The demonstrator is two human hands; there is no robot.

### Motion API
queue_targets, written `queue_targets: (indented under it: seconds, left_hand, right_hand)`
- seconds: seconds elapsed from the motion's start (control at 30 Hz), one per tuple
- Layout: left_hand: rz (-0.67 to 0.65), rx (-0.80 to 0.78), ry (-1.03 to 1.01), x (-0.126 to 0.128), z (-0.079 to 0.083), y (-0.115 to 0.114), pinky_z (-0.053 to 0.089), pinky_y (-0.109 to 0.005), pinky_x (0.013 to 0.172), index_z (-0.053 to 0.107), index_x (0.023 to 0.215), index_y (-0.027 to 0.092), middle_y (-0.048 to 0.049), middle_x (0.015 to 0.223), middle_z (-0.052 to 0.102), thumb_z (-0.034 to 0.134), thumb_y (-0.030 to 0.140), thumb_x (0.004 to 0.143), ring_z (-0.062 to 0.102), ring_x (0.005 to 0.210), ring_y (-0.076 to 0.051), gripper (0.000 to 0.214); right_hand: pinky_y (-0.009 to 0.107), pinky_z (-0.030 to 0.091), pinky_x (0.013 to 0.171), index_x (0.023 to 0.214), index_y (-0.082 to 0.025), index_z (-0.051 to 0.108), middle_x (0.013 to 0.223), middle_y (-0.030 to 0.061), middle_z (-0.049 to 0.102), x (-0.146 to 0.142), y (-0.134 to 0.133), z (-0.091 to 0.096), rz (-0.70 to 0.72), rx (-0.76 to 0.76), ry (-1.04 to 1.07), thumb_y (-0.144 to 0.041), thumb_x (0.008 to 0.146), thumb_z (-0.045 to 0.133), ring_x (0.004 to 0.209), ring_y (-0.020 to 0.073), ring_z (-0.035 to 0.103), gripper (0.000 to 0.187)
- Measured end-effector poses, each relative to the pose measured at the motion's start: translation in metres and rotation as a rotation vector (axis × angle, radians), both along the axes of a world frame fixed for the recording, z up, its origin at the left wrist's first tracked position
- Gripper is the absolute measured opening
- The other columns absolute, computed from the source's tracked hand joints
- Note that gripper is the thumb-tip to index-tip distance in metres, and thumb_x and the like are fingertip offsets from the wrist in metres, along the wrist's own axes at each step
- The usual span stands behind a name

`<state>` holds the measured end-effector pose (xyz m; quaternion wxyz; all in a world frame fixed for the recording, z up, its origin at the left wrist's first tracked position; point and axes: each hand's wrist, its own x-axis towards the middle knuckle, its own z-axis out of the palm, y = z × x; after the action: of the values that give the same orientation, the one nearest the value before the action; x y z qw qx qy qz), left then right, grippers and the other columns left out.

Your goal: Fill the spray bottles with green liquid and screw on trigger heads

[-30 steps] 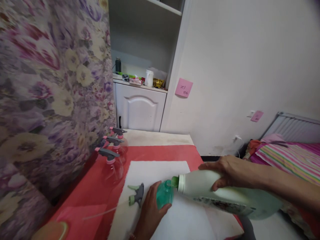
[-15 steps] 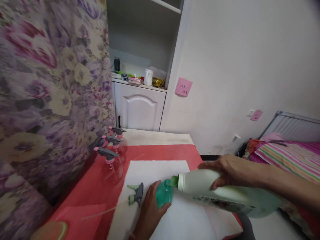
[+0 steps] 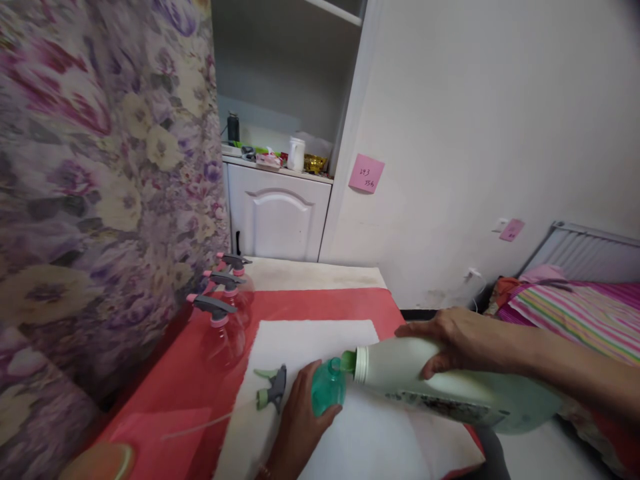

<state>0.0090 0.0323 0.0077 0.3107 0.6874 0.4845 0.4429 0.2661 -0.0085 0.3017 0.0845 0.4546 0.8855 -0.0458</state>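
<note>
A person's left hand (image 3: 303, 417) curls around a small green bottle (image 3: 327, 388), fingers on the far side and thumb in front, gripping it at the near end of a table. The bottle is over a white sheet (image 3: 300, 340); whether its base rests there cannot be told. At the bottle's 3 o'clock, the person's right hand (image 3: 453, 347) clasps a large pale green jug (image 3: 435, 387) from above, its thumb pressed on the near side. The jug lies tipped, almost level, its label too blurred to read. At the bottle's 1 to 2 o'clock, the jug's green spout (image 3: 349, 362) meets or nearly meets the open neck; actual contact cannot be told. At 9 o'clock, just beside the left hand, a gray and green spray head (image 3: 274, 388) lies on the sheet, its thin tube (image 3: 200, 427) stretching toward 8 o'clock across a red covering (image 3: 300, 303). Three clear spray bottles (image 3: 225, 337) with gray and pink tops stand in a row at 10 o'clock, near a floral curtain (image 3: 100, 200). A white cabinet door (image 3: 280, 217) fills 11 o'clock, and a pink note (image 3: 367, 173) hangs on the wall between 12 and 1. A striped bedcover (image 3: 580, 310) spreads between 2 and 3.
</note>
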Motion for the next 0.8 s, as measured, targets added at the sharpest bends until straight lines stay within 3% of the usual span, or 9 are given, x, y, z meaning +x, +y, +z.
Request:
queue_targets:
  seconds: [0.8]
  left_hand:
    - [0.012, 0.03, -0.02, 0.0005, -0.0005, -0.0012, 0.041, -0.054, 0.109, 0.046, 0.131, 0.023, -0.0119, 0.131, 0.057, 0.066, 0.018, 0.066, 0.054, 0.125, -0.03, 0.068]
  right_hand:
    - [0.024, 0.032, 0.051, 0.131, -0.023, 0.057, 0.066, 0.0028, 0.066, 0.0003, -0.0002, 0.0007, 0.002, -0.008, 0.007, -0.067, 0.084, 0.053, 0.057, 0.0193, 0.063, 0.064]
